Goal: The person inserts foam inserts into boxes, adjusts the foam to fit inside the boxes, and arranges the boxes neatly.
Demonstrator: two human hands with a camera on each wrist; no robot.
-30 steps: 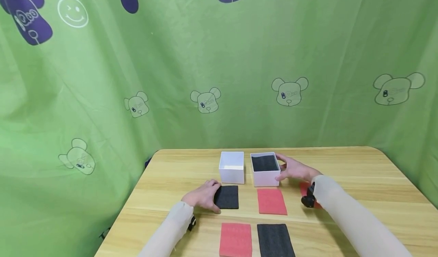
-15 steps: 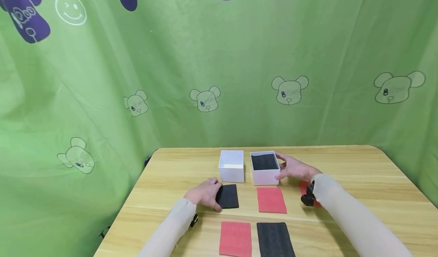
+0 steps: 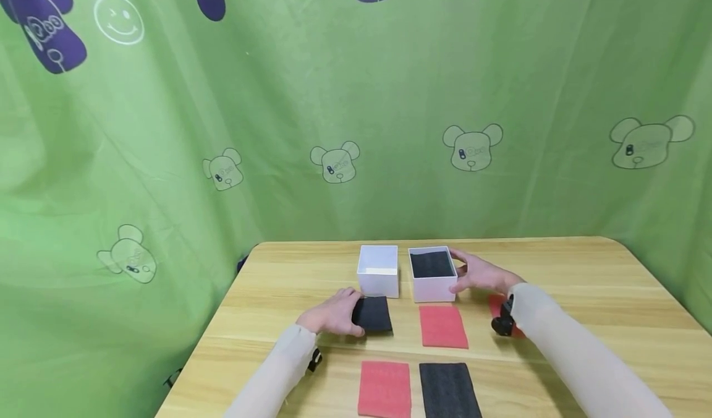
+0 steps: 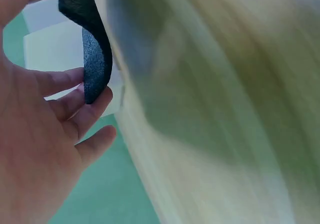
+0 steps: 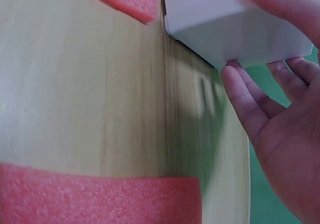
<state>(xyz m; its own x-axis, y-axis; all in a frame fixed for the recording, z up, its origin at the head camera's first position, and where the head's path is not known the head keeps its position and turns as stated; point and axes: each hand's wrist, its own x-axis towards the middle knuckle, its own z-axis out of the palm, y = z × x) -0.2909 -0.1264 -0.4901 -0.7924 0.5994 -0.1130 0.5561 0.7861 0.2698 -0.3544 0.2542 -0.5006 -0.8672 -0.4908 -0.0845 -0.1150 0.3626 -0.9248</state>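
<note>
My left hand (image 3: 334, 314) pinches a black foam square (image 3: 372, 315) by its left side, thumb at the near edge and fingers at the far edge. In the left wrist view the foam sheet (image 4: 97, 54) bends between the fingers and stands off the blurred wood. My right hand (image 3: 483, 276) grips the right side of a white box (image 3: 434, 290), its thumb on the front and its fingers toward the back. Inside that box lies another black foam piece (image 3: 431, 264). From the right wrist view, fingertips touch the box wall (image 5: 235, 29).
Left of the gripped box stands a second white box (image 3: 378, 285), with bare inner walls. Red foam squares lie in front (image 3: 443, 326) and nearer (image 3: 385, 388), beside a black square (image 3: 449, 391). Under my right wrist is another red piece (image 5: 100, 196). A green curtain (image 3: 389, 96) hangs behind the table.
The black square under my left hand has come up off the table, bending and shifting slightly away toward the boxes. My right hand stays on its box.
</note>
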